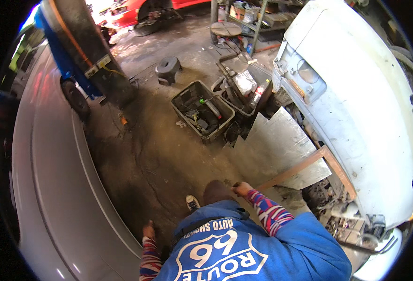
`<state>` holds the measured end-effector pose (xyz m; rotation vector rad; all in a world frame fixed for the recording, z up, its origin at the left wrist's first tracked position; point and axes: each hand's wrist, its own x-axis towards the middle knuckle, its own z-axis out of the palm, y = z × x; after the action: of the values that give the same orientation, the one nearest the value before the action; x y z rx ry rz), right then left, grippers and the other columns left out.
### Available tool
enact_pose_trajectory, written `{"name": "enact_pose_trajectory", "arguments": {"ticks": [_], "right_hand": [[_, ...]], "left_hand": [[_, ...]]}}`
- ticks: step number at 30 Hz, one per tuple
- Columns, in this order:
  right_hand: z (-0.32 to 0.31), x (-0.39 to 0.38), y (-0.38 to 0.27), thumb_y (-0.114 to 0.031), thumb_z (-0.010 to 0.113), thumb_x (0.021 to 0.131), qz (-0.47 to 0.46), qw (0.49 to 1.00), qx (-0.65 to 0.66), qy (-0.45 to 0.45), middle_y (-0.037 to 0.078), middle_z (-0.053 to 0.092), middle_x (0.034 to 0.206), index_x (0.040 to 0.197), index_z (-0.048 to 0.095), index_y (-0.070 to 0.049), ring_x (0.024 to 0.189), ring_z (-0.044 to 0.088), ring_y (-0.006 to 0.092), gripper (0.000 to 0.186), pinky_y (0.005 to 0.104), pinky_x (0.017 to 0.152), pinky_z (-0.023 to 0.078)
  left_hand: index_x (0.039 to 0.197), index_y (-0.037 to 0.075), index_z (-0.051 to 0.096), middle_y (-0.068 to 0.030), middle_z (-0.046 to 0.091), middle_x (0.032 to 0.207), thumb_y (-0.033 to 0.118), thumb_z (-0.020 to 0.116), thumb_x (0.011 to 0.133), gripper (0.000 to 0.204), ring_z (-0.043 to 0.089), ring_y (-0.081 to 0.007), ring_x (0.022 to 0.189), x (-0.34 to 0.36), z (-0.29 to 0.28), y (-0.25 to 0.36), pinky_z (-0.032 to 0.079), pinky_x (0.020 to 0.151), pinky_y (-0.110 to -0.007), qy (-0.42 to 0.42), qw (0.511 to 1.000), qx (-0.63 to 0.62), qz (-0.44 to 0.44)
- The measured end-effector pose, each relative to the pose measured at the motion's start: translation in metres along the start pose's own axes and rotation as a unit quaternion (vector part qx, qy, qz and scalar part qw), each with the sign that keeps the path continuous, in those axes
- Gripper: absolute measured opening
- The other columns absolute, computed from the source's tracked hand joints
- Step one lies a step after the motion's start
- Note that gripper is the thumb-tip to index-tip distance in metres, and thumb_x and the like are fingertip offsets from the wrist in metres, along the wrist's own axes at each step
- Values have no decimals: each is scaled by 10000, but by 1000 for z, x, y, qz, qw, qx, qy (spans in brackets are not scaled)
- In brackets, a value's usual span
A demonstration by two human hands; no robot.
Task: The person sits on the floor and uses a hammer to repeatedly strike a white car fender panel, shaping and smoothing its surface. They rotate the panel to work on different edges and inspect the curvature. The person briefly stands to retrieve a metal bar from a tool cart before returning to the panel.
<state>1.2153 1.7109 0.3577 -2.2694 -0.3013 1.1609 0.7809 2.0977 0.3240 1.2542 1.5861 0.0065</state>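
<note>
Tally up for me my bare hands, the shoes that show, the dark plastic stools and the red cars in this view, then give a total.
Hands: 2, left hand and right hand
Shoe: 1
Plastic stool: 1
Red car: 1
Total: 5

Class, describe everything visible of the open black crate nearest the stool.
The black crate is rectangular, open-topped and plastic-looking, its rim dusty. It stands upright on the floor beside another bin; whether they touch is unclear. Inside lie a silver cylinder with a red end, a bright-green piece and dark oddments.
</note>
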Motion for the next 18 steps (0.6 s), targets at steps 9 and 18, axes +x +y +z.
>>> {"name": "enact_pose_trajectory", "arguments": {"ticks": [9, 18], "right_hand": [[-21, 46, 43, -261, 581, 952, 380, 813, 432, 89, 113, 677, 839, 1179, 597, -64, 585, 636, 259, 301, 375, 511, 453], [-65, 258, -107, -328, 677, 927, 178, 841, 494, 130, 89, 693, 907, 1176, 613, -34, 744, 671, 201, 391, 347, 611, 495]], "left_hand": [[1426, -8, 462, -222, 552, 1369, 456, 594, 961, 669, 592, -356, 1167, 150, 70, 412, 497, 916, -493, -90, 995, 9, 42], [1482, -15, 383, -258, 492, 1434, 516, 693, 869, 868, 496, -431, 1301, 260, 297, 524, 440, 1044, -509, -202, 947, 248, 9]]}}
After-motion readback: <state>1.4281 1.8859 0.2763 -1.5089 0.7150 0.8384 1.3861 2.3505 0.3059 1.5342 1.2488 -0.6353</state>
